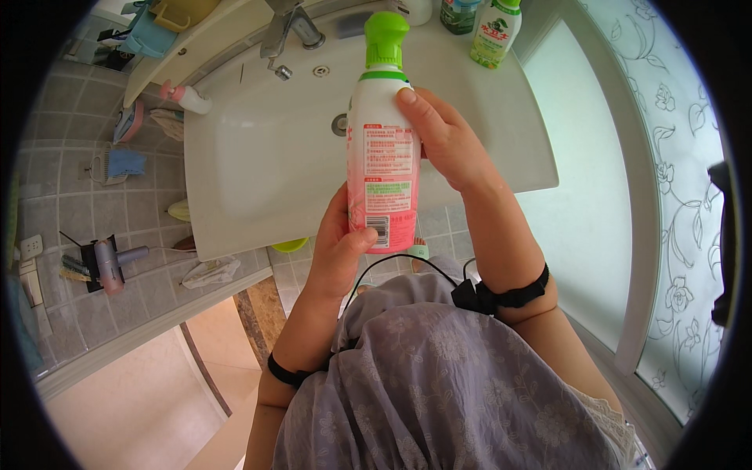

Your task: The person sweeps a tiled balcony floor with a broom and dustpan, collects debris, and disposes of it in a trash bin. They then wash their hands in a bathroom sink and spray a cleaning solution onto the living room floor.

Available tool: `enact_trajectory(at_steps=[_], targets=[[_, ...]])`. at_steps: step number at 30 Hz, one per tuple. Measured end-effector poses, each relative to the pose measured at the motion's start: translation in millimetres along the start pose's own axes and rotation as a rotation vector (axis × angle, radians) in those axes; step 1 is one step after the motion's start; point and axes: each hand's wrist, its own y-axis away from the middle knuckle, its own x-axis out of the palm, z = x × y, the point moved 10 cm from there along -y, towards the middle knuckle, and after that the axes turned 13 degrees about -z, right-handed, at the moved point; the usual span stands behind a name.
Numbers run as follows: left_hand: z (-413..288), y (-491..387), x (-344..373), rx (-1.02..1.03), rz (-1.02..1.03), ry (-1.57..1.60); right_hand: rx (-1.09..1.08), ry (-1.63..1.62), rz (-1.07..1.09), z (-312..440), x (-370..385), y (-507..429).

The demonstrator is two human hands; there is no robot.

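Observation:
A white and pink plastic bottle (385, 153) with a green cap stands roughly upright in view before me, a printed side with a barcode facing the camera. My left hand (343, 244) grips its lower left side, thumb over the bottom edge. Near the shoulder, my right hand (437, 132) holds the right side with the thumb on the front. Behind the bottle is a white washbasin (264, 176) with a metal faucet (294, 35) at its back. Parts of my fingers are hidden behind the bottle.
A green and white bottle (495, 35) and a dark green container (460, 14) stand at the basin's back right. A pink-topped pump bottle (191, 98) lies at its left edge. A hair dryer (110, 264) hangs on the tiled wall; a frosted glass panel (576, 176) is at right.

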Motion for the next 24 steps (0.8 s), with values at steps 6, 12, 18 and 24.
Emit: enact_trajectory(at_steps=[6, 12, 18, 24], targets=[[7.1, -2.7, 0.5, 0.013, 0.011, -0.007, -0.013, 0.006, 0.009, 1.9, 1.1, 0.0], [10.4, -3.0, 1.2, -0.017, 0.034, 0.097, 0.001, 0.024, 0.008, -0.5, -0.1, -2.7], [5.7, -4.2, 3.8, 0.006, 0.046, 0.045, -0.017, 0.104, -0.004, 2.2, -1.5, -3.0], [3.9, -1.1, 5.1, -0.092, 0.048, 0.335, -0.033, 0.165, -0.01, 4.6, -3.2, -0.9]])
